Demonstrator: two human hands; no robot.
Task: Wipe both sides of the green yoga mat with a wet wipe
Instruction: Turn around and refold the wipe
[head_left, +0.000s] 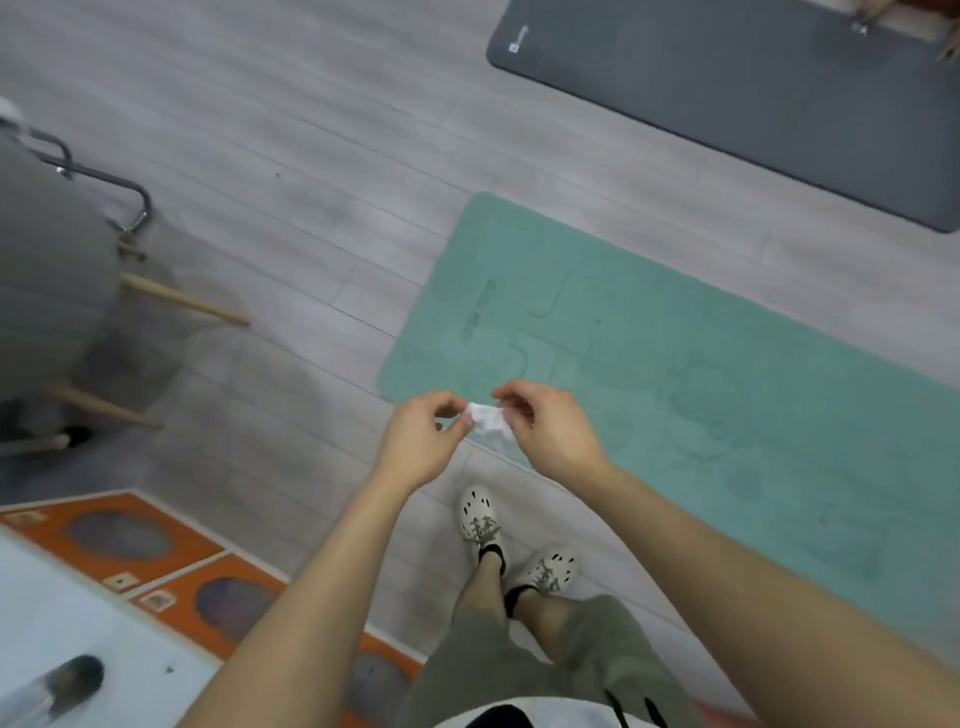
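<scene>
The green yoga mat (675, 374) lies flat on the grey plank floor, running from the middle of the view to the right edge. I stand at its near left corner. A small crumpled white wet wipe (488, 421) hangs between my hands above that corner. My left hand (423, 441) pinches the wipe's left end with thumb and fingers. My right hand (545, 426) pinches its right end, fingers curled over it. Both hands are well above the mat and touch only the wipe.
A dark grey mat (727, 104) lies on the floor at the upper right. A large grey ball (47, 270) and a chair with wooden legs (182, 299) stand at the left. An orange-bordered panel (130, 545) and a pale surface (78, 649) are at the lower left.
</scene>
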